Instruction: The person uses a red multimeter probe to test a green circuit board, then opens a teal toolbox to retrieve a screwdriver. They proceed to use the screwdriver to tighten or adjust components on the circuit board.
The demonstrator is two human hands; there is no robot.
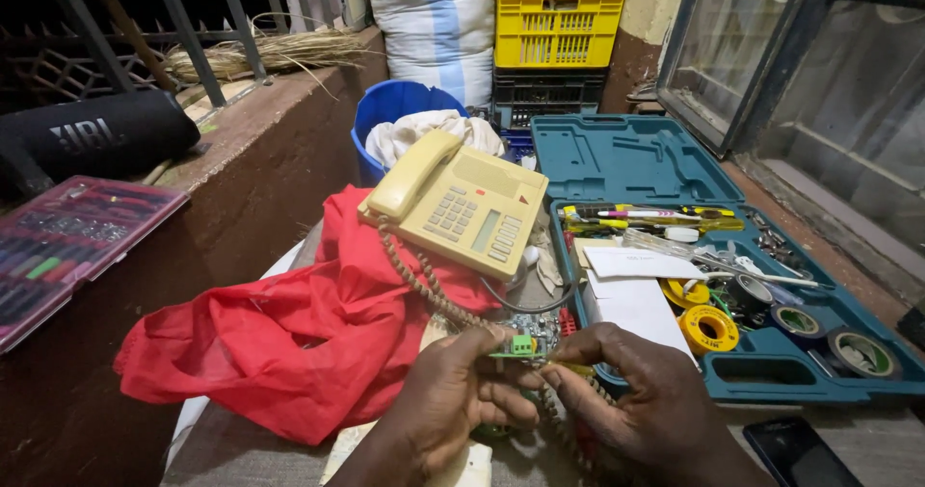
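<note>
— While both hands meet low in the middle, what do they hold?
— The left hand (453, 400) pinches a small green circuit board (525, 344) between thumb and fingertips, closed narrow on it. The right hand (641, 400) grips a thin yellow-handled tool (570, 367), its tip at the board.
— Where does the board sit?
— Just in front of the cream desk telephone (458, 203), whose coiled cord (429, 285) runs down towards the hands. The phone rests on a red cloth (289, 333).
— And the packages around?
— To the right, an open teal tool case (626, 155) with yellow tape rolls (708, 328), white paper sheets (631, 285) and screwdrivers. Behind, a blue bucket (385, 111), a white sack with a blue stripe (434, 20), and stacked crates (557, 25): pink, yellow, black. On the left ledge, a flat clear-lidded pink case (67, 246) and a black cylindrical speaker (96, 135). A dark phone (795, 453) lies at bottom right.
</note>
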